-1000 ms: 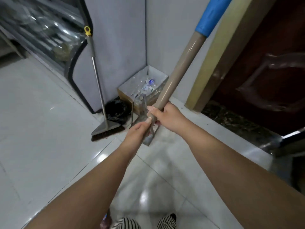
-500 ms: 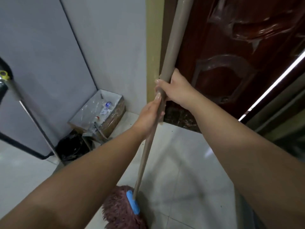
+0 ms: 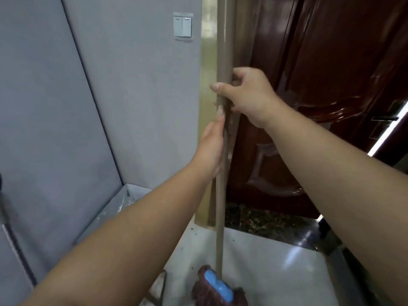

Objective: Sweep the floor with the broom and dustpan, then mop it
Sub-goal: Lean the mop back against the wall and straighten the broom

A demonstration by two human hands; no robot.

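Both hands grip the upright mop handle [image 3: 223, 62], right hand [image 3: 249, 96] above left hand [image 3: 212, 146]; mop head [image 3: 217, 288] lies straight below them.

No readable text in front of me, no labels or brands or numbers that I can make out, nothing legible on the surfaces I see

Both hands hold an upright beige mop handle [image 3: 223, 51]: the right hand [image 3: 247, 93] grips it higher up, the left hand [image 3: 212, 144] just below. The maroon mop head [image 3: 207, 290], with its blue connector [image 3: 217, 284], rests on the white tiled floor [image 3: 276, 272]. Behind stand a grey wall [image 3: 132, 96] bearing a light switch [image 3: 182, 26] and a dark red door [image 3: 331, 74].
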